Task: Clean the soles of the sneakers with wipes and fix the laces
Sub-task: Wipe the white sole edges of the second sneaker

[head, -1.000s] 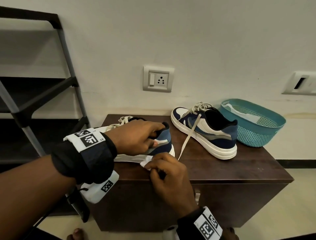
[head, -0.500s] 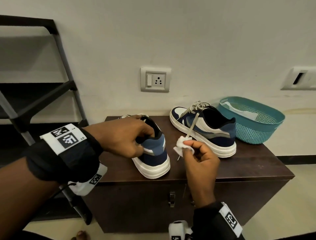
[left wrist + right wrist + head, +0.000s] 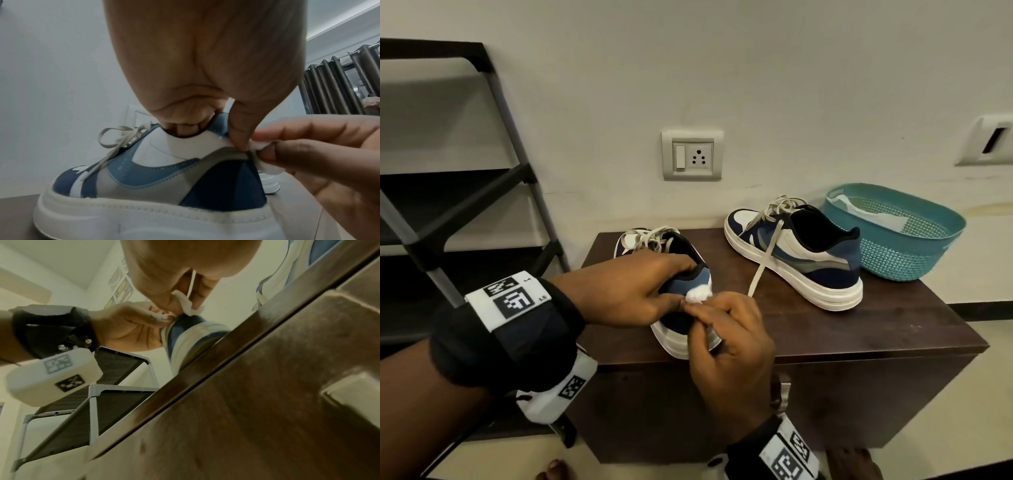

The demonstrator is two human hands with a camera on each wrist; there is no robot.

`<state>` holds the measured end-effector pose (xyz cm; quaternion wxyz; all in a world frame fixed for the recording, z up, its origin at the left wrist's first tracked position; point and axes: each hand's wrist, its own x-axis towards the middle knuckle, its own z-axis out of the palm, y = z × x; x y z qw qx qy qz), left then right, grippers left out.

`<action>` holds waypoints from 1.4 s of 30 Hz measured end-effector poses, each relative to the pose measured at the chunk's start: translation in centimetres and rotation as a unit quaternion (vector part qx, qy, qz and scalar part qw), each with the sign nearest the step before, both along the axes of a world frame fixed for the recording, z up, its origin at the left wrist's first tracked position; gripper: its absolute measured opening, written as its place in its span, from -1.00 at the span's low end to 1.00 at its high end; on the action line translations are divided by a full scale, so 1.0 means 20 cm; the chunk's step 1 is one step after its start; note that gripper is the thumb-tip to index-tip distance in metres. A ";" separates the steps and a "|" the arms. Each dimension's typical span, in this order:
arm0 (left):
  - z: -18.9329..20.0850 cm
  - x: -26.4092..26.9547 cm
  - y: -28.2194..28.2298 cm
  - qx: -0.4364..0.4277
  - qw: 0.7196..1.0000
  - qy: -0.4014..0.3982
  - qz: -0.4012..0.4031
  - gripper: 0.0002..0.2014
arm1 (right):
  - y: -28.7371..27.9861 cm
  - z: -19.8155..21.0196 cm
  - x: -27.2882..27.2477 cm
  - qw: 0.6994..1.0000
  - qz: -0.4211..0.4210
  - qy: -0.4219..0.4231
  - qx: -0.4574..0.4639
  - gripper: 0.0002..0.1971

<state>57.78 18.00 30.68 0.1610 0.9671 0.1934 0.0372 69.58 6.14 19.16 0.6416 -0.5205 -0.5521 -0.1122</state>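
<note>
A blue, grey and white sneaker (image 3: 681, 322) (image 3: 156, 177) stands upright on the dark wooden cabinet (image 3: 859, 329), heel toward me. My left hand (image 3: 633, 294) (image 3: 205, 73) grips its heel collar, fingers inside the opening and thumb on the back. My right hand (image 3: 729, 329) (image 3: 320, 152) pinches a white wipe (image 3: 697, 295) (image 3: 265, 160) (image 3: 188, 305) against the heel, right beside the left thumb. The second sneaker (image 3: 798, 253) stands further right, with a loose lace (image 3: 765, 260) hanging down its side.
A teal plastic basket (image 3: 904, 253) with white material inside sits at the cabinet's far right, by the wall. A black and grey shoe rack (image 3: 458, 212) stands to the left. A wall socket (image 3: 692, 155) is above the cabinet. A metal handle (image 3: 349, 391) is on the cabinet front.
The left hand turned the near sneaker from lying on its side to upright, heel toward me. The right hand lifted the wipe off the sole edge, then brought it onto the heel.
</note>
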 end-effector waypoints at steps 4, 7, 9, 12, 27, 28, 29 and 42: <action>0.00 0.00 -0.01 0.003 1.000 -0.003 0.001 -0.87 | 0.03 0.06 0.12 0.996 0.011 0.086 0.030 -0.73; 0.00 0.00 -0.01 0.003 1.000 0.001 0.005 -0.72 | 0.06 0.10 0.16 0.981 0.051 0.185 -0.020 -0.69; 0.01 0.00 -0.02 0.001 1.000 0.004 0.005 -0.71 | 0.07 0.08 0.13 0.982 0.073 0.169 -0.051 -0.66; 0.01 0.01 -0.02 -0.001 1.000 0.010 0.010 -0.71 | 0.05 0.02 0.09 0.995 0.023 0.093 -0.026 -0.68; 0.01 0.01 -0.03 0.007 0.999 0.016 0.028 -0.66 | 0.02 -0.02 0.10 0.988 0.061 0.136 -0.046 -0.65; 0.01 0.01 -0.03 0.006 0.999 0.018 0.029 -0.66 | 0.01 -0.04 0.09 0.993 0.045 0.102 -0.035 -0.65; 0.00 0.01 -0.03 0.005 0.999 0.020 0.030 -0.66 | 0.00 -0.07 0.10 0.997 0.028 0.068 -0.027 -0.66; 0.00 0.05 -0.01 0.002 0.999 0.011 0.037 -0.63 | -0.03 -0.01 0.13 0.999 -0.041 0.024 0.003 -0.68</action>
